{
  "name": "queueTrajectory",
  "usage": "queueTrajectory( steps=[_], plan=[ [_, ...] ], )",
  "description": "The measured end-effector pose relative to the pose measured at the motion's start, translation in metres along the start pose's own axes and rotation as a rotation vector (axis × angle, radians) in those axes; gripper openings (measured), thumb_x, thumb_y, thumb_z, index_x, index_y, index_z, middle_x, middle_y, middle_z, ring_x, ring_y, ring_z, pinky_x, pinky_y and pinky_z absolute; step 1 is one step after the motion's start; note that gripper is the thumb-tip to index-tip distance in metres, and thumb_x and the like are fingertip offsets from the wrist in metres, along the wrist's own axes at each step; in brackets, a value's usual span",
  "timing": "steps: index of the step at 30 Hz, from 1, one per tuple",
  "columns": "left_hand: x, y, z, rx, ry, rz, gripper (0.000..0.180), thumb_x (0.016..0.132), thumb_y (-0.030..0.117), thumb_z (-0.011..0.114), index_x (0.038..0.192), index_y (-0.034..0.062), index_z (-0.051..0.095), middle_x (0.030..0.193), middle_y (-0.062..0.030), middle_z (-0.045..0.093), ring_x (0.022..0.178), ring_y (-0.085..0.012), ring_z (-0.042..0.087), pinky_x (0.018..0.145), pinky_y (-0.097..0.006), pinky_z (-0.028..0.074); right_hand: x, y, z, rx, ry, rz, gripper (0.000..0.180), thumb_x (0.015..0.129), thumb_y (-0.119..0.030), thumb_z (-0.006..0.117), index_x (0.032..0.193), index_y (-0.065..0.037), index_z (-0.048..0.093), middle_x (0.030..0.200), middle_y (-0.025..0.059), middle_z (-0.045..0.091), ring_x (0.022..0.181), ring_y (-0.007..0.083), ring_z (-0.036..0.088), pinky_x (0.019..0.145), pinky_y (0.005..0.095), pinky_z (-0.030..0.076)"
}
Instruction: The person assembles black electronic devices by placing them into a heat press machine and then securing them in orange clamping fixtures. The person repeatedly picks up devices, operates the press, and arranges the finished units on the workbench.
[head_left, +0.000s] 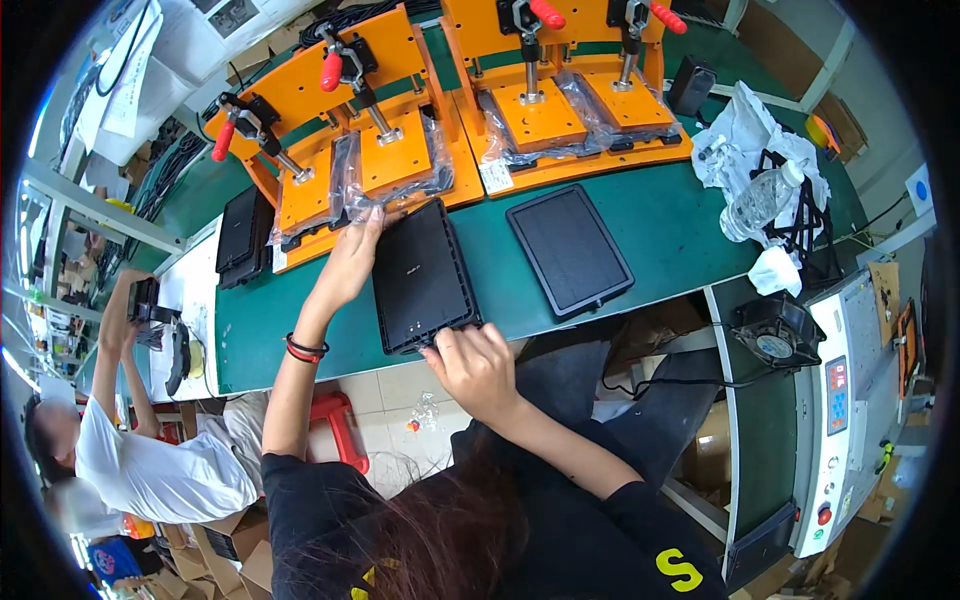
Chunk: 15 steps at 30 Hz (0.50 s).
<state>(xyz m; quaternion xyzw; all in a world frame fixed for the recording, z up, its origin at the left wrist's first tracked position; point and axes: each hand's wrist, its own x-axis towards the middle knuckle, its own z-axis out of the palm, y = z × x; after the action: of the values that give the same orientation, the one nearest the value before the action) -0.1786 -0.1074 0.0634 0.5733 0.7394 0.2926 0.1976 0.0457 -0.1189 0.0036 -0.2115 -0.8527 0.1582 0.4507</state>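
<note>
A flat black rectangular case (424,275) is tilted up off the green bench in front of me. My left hand (350,262) holds it at its far left edge, with the fingers partly hidden behind the case. My right hand (476,368) is closed on its near right corner, the thumb and fingers pinching the edge. To the right, a second flat black case with a raised rim (570,250) lies on the bench, apart from both hands.
Orange clamping fixtures (395,160) with red-handled toggle clamps stand along the back. More black cases (243,235) are stacked at left. A plastic bottle (762,202) and crumpled white wrapping lie at right, above a fan (778,332). A co-worker (160,450) sits at far left.
</note>
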Motion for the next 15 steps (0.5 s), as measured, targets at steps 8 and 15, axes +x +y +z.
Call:
queueTrajectory(
  steps=[8,15],
  plan=[
    [-0.001,-0.012,0.020,0.171,0.092,0.060,0.044,0.101,0.029,0.031,0.112,-0.0047,0.058,0.112,-0.0234,0.052,0.103,-0.0402,0.050,0.094,-0.040,0.037,-0.022,0.005,0.029,-0.095,-0.093,0.029,0.020,0.080,-0.023,0.067,0.080,-0.006,0.057,0.058,0.0013,0.051,0.058,0.0148,0.053,0.059,0.0311,0.039],
    [-0.008,-0.001,0.044,0.465,0.262,0.211,0.037,0.097,0.019,0.041,0.127,-0.0010,0.051,0.130,-0.0263,0.045,0.119,-0.0424,0.041,0.105,-0.047,0.028,-0.030,0.016,0.016,-0.103,-0.131,0.032,0.018,0.078,-0.024,0.065,0.076,-0.008,0.056,0.060,0.0025,0.052,0.059,0.0161,0.054,0.062,0.0320,0.040]
  ],
)
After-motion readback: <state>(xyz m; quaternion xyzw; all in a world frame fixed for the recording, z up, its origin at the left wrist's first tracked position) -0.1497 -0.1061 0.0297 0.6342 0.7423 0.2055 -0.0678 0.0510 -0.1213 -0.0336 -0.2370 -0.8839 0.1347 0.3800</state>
